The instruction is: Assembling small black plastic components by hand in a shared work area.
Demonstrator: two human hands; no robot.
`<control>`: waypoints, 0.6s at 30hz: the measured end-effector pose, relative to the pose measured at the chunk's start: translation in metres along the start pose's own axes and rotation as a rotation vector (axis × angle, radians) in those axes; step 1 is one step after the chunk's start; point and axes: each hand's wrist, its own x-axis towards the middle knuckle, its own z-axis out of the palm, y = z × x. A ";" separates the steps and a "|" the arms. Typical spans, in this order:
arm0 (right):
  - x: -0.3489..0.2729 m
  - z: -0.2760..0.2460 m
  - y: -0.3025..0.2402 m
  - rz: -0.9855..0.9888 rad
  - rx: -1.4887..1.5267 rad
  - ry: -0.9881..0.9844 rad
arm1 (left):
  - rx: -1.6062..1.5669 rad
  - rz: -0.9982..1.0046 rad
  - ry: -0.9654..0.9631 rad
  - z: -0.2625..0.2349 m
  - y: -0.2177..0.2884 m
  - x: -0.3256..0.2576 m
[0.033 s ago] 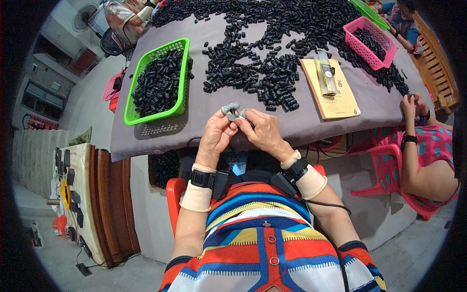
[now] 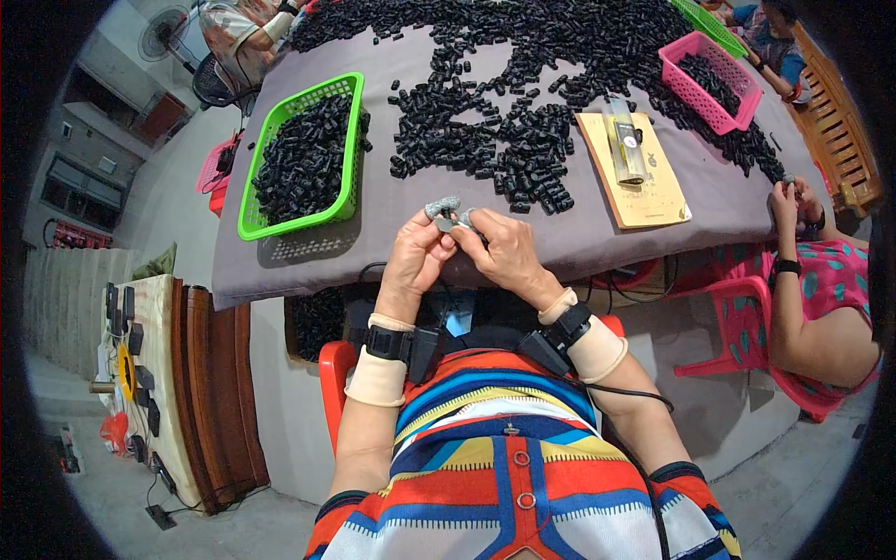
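My left hand (image 2: 417, 259) and my right hand (image 2: 507, 259) meet at the table's near edge, fingers closed in pinches. Grey wraps cover a fingertip of each. Between the left fingertips is a small flat grey piece (image 2: 445, 225); its kind is too small to tell. The right thumb and fingers press in beside it, and what they grip is mostly hidden. Just beyond lie loose short black ribbed cylindrical parts (image 2: 537, 159). To the left stands a green plastic basket (image 2: 356, 140) filled with similar black parts.
A yellow pad (image 2: 644, 207) with a clear plastic case (image 2: 623, 140) on it lies to the right. A pink basket (image 2: 742, 119) of black parts stands beyond. At the right edge, a co-worker's hands (image 2: 793, 201) work. A cable (image 2: 644, 397) runs by my right forearm.
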 end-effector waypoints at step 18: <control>0.000 0.005 0.000 0.016 0.013 0.005 | -0.061 -0.011 -0.059 -0.002 0.002 0.000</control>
